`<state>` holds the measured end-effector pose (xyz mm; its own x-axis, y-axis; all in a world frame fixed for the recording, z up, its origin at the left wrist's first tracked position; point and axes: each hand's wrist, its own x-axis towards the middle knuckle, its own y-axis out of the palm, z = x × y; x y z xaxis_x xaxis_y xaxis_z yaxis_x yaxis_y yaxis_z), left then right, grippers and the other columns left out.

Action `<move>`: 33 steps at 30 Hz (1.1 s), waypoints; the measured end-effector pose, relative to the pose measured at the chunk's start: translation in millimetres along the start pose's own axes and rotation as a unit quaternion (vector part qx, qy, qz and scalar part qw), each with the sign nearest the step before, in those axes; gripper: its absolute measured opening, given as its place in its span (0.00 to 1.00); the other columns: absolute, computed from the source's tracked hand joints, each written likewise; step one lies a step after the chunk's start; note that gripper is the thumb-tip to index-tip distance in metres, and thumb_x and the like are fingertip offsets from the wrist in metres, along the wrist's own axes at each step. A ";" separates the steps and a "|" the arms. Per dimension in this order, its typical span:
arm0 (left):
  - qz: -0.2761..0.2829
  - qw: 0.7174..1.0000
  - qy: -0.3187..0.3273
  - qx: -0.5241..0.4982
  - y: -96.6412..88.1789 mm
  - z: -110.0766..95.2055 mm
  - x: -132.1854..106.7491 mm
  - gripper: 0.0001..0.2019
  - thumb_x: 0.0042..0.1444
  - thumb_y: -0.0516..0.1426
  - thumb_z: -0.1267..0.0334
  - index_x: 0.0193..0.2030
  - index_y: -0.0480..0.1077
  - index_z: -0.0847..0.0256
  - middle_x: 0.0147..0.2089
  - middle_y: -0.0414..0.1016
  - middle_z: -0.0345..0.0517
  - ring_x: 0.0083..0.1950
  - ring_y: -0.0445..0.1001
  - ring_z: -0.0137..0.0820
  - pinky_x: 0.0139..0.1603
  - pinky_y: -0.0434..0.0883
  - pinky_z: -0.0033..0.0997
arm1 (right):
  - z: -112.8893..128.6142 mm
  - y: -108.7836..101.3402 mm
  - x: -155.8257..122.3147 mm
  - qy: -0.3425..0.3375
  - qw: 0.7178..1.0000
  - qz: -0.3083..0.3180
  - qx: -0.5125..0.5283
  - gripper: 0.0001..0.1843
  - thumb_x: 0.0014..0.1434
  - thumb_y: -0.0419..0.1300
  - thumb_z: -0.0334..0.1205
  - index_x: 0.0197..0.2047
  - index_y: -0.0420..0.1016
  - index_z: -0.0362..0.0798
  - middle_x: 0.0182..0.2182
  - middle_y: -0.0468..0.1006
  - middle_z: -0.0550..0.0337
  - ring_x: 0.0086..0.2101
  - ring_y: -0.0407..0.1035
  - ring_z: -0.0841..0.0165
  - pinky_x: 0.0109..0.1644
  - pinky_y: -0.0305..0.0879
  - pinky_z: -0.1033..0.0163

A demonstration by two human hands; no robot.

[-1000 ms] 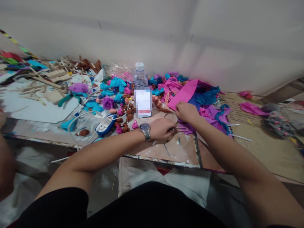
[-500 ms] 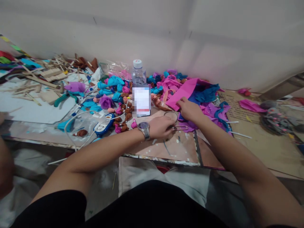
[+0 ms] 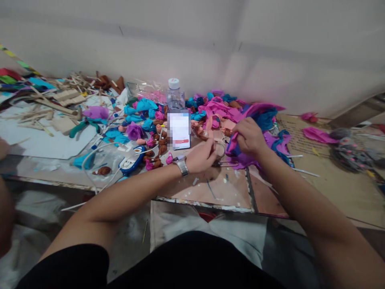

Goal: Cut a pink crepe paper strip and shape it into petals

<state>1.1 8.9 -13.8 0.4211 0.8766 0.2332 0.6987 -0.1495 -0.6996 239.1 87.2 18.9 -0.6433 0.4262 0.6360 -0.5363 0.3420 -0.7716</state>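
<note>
My right hand [image 3: 249, 137] is closed with its fingertips pinched on a piece of purple and pink crepe paper [image 3: 233, 147] at the right of the work area. My left hand [image 3: 202, 156], with a metal-band watch [image 3: 182, 165] at its wrist, is closed just left of it. Whatever its curled fingers hold is hidden. Beside them lies a round tape roll [image 3: 221, 150], partly covered, and scissors handles [image 3: 230, 163] show below. A peach paper strip [image 3: 210, 123] lies just beyond the left fingertips.
A phone [image 3: 179, 128] stands against a clear bottle [image 3: 175, 96]. Crepe-paper flowers [image 3: 135, 130] crowd the left, with a blue power strip [image 3: 132, 160] and its cable. Farther left are wood sticks and green-handled pliers [image 3: 81, 127]. Another person's arm shows at the left edge.
My right hand has moved a little right and nearer, from the large pink sheet to the purple paper. The pink sheet has dropped back. My left hand has lifted slightly, fingers turned upward.
</note>
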 end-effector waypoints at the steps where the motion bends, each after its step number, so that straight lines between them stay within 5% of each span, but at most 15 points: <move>1: -0.012 0.999 -0.010 -0.050 -0.7 -1.0 0.7 0.05 0.70 0.50 0.60 0.44 0.62 0.58 0.35 0.69 0.43 0.35 0.68 0.34 0.38 0.64 0.34 | 11.1 -4.3 -1.4 -0.049 0.998 0.008 0.032 0.11 0.63 0.49 0.32 0.37 0.71 0.51 0.30 0.72 0.54 0.35 0.63 0.57 0.46 0.63 0.51; 6: 0.002 0.959 -0.067 -0.275 1.2 -2.8 3.0 0.15 0.74 0.46 0.50 0.43 0.64 0.58 0.33 0.66 0.38 0.33 0.64 0.29 0.37 0.67 0.30 | 89.2 -13.4 -13.9 -0.228 0.949 0.161 0.146 0.10 0.64 0.49 0.35 0.31 0.66 0.52 0.28 0.69 0.56 0.33 0.60 0.60 0.44 0.63 0.54; 11: -0.007 0.968 -0.110 -0.227 7.4 7.6 5.2 0.14 0.66 0.60 0.50 0.44 0.69 0.60 0.36 0.71 0.39 0.36 0.67 0.29 0.40 0.69 0.30 | 130.9 -12.2 -28.2 -0.259 0.919 0.216 0.205 0.08 0.64 0.52 0.37 0.36 0.71 0.50 0.33 0.76 0.53 0.36 0.65 0.59 0.44 0.66 0.54; 15: 0.000 0.973 -0.079 -0.216 10.0 18.0 6.9 0.16 0.59 0.65 0.55 0.49 0.70 0.60 0.41 0.75 0.43 0.40 0.71 0.33 0.45 0.71 0.33 | 114.7 -7.5 -33.9 -0.177 0.950 0.138 0.215 0.16 0.66 0.53 0.33 0.54 0.73 0.46 0.50 0.80 0.47 0.49 0.72 0.58 0.54 0.70 0.53; 21: 0.040 0.983 0.013 -0.176 10.6 15.4 2.8 0.16 0.64 0.61 0.52 0.51 0.67 0.61 0.44 0.74 0.45 0.41 0.71 0.34 0.45 0.69 0.35 | 63.6 8.7 -41.8 0.073 0.985 0.006 0.155 0.23 0.65 0.53 0.26 0.60 0.71 0.50 0.51 0.76 0.47 0.53 0.73 0.58 0.57 0.73 0.51; 33: 0.088 0.970 0.012 -0.225 13.4 8.5 0.9 0.17 0.68 0.57 0.49 0.35 0.67 0.61 0.32 0.66 0.38 0.32 0.63 0.27 0.35 0.63 0.28 | 49.9 15.8 -51.7 0.128 0.978 -0.038 0.162 0.08 0.67 0.59 0.33 0.49 0.75 0.50 0.42 0.81 0.53 0.44 0.76 0.61 0.50 0.73 0.55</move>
<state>5.9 11.6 -28.7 0.5661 0.8095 0.1554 0.7943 -0.4853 -0.3654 236.6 28.8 -25.7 -0.4591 0.6205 0.6358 -0.7483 0.1158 -0.6532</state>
